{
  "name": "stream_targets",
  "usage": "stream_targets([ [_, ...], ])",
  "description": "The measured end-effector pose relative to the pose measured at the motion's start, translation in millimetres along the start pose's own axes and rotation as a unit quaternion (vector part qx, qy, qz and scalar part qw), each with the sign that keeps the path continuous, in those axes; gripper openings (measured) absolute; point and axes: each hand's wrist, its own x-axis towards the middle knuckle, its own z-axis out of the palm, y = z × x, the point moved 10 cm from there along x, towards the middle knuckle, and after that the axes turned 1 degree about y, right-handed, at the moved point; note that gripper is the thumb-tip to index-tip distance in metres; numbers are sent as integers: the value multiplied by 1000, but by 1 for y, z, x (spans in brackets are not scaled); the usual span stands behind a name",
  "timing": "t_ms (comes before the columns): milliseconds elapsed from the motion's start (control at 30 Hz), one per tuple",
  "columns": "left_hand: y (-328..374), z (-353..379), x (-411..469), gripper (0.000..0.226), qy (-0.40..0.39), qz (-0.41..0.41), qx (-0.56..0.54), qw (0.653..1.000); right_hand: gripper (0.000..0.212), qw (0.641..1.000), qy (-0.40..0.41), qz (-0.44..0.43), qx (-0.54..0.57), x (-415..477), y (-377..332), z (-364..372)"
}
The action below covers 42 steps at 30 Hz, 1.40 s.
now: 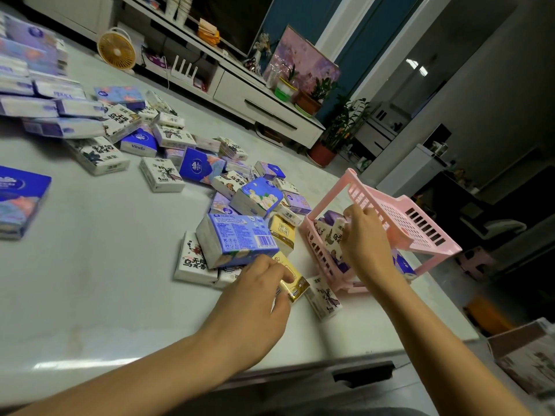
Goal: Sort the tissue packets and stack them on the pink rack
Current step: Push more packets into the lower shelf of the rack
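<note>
A pink two-tier rack point(404, 216) stands at the table's right edge. Several packets stand in its lower tier. My right hand point(365, 235) reaches into that tier and grips a white packet with dark drawings point(332, 235). My left hand point(258, 292) pinches a small gold packet point(295, 283) lying on the table just left of the rack. A big blue packet with a barcode point(237, 240) sits right behind my left hand. Another white packet point(324, 298) lies by the rack's near corner.
Many loose blue, purple and white tissue packets point(168, 151) spread over the white table point(90, 265), piled higher at the far left. A large blue pack point(21, 199) lies at the left edge. A TV cabinet, fan and potted plants stand beyond the table.
</note>
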Motion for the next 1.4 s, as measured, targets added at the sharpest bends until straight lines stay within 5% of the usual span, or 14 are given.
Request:
stream_targets([
  [267, -5, 6, -1, 22, -10, -12, 7, 1000, 32, 995, -27, -21, -91, -1, 1, 12],
  [433, -5, 3, -1, 37, -2, -10, -17, 1000, 34, 987, -127, -26, 97, -16, -17, 17],
  [500, -5, 3, 1, 59, 0, -10, -23, 1000, 24, 954, -199, -16, 223, -41, -32, 13],
  [567, -9, 8, 3, 76, -21, -22, -26, 999, 23, 885, -288, -7, 365, -74, -54, 12],
  [667, -11, 13, 2, 56, -42, -11, -43, 998, 21, 827, -333, -10, 454, -97, -65, 13],
  [733, -12, 12, 0, 40, -35, -15, -34, 999, 14, 871, -288, 8, 399, -81, -47, 16],
  [800, -13, 11, -2, 40, -28, -27, -37, 999, 19, 953, -216, 12, 212, -48, -17, 21],
  [867, -12, 11, -3, 41, -30, -32, -34, 998, 28, 981, -179, 34, 61, -22, 7, 29],
  [1400, -1, 9, -2, 35, -33, -10, -4, 999, 47, 989, -148, 17, 24, 22, 11, 54],
])
